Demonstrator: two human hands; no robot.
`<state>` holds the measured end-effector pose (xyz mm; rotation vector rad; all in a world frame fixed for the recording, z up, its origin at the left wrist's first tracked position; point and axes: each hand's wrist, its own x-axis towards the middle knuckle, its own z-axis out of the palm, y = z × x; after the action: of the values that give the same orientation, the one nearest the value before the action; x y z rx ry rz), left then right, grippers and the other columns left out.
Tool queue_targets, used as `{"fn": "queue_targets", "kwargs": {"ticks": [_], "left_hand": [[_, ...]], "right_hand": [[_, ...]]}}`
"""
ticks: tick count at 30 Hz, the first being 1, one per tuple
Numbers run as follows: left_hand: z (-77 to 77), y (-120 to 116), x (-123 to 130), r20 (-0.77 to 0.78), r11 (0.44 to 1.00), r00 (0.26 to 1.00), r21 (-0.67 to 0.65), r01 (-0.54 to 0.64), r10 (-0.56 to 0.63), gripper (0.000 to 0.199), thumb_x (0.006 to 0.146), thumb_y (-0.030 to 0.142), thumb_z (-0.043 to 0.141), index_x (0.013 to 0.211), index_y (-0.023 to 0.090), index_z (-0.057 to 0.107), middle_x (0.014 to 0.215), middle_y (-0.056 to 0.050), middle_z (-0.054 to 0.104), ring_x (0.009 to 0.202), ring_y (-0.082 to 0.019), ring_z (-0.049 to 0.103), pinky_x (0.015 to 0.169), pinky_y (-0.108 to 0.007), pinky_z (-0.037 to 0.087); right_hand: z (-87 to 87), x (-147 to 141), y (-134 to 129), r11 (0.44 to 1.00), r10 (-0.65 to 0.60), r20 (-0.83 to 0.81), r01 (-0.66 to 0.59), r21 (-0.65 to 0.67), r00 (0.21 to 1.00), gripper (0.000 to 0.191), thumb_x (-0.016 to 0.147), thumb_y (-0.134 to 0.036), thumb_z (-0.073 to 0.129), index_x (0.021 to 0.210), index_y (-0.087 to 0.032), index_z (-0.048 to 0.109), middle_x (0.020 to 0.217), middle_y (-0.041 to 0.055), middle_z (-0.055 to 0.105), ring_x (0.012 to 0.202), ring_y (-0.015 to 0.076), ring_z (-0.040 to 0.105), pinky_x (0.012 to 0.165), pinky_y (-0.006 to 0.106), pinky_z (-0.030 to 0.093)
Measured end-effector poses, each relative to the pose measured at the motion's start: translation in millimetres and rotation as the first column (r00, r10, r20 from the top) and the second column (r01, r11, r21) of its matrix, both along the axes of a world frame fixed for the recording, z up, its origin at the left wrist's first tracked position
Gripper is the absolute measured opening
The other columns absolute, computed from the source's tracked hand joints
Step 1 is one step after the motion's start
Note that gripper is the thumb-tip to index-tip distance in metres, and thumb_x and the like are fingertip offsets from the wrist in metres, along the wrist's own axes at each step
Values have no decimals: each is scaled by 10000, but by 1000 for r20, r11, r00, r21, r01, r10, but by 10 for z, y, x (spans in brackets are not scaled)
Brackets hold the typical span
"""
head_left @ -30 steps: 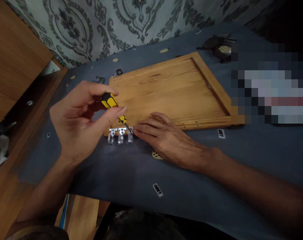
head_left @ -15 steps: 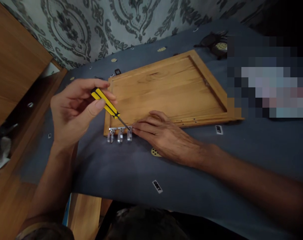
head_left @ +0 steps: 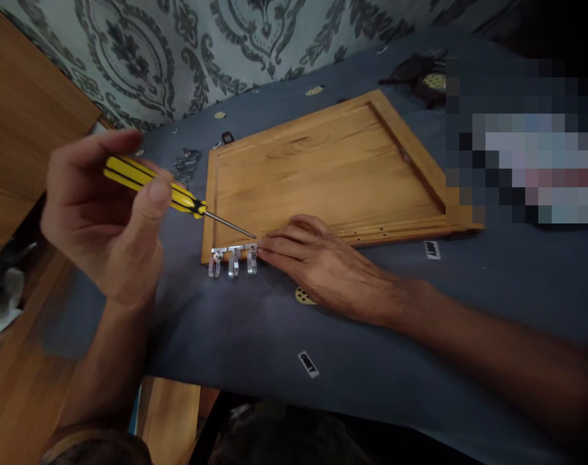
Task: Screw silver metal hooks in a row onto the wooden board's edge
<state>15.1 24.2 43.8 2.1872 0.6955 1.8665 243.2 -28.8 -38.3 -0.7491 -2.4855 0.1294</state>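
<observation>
My left hand (head_left: 114, 213) is closed round the yellow and black handle of a screwdriver (head_left: 151, 184). Its thin shaft points down to the right, and the tip appears just above the metal hooks, apart from the screws. Three shiny metal hooks (head_left: 234, 258) sit in a row along the near left edge of a framed wooden panel (head_left: 323, 161), their curved ends hanging over the edge. My right hand (head_left: 333, 271) lies over that edge with fingers bent together, fingertips pressed at the rightmost hook. Its thumb is hidden.
A pile of small metal parts (head_left: 186, 165) lies on the dark blue cloth (head_left: 255, 342) beyond my left hand. A small dark buckle-like piece (head_left: 227, 137) is at the panel's far left corner. Wooden furniture (head_left: 27, 97) stands on the left. A dark object (head_left: 410, 77) lies at the back right.
My left hand has drawn back up and left, lifting the screwdriver's tip off the rightmost hook and tilting the tool flatter. The pile of metal parts has come into view. My right hand stays put.
</observation>
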Motion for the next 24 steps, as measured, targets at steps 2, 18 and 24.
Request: {"fn": "queue_targets", "kwargs": {"ticks": [2,18,24], "left_hand": [[4,10,-12,-41,1000,999,12,9,-9,313,826,221,786,1123,167,706,1036,24,672,827,-44,692,729,-189,598],[-57,-100,9,-215,986,975,-165,10,-46,349,863,290,791,1177,181,683,905,22,651,788,-83,689,754,-295,654],[-61,-94,17,-255,991,966,-132,13,-46,332,884,272,773,1199,207,687,890,28,661,766,-67,674,684,-221,614]], "right_hand": [[3,0,0,1000,-3,5,3,-5,1000,332,1027,-122,432,1270,-137,658,1224,141,721,1105,282,609,1008,521,446],[-11,-3,1,1000,-1,-5,1,30,1000,353,1003,-84,415,1267,-48,646,1225,185,721,1096,296,612,1006,515,436],[-20,-3,4,999,-17,9,16,52,1000,343,1041,-125,390,1253,-76,655,1248,159,722,1114,291,616,1015,503,453]]}}
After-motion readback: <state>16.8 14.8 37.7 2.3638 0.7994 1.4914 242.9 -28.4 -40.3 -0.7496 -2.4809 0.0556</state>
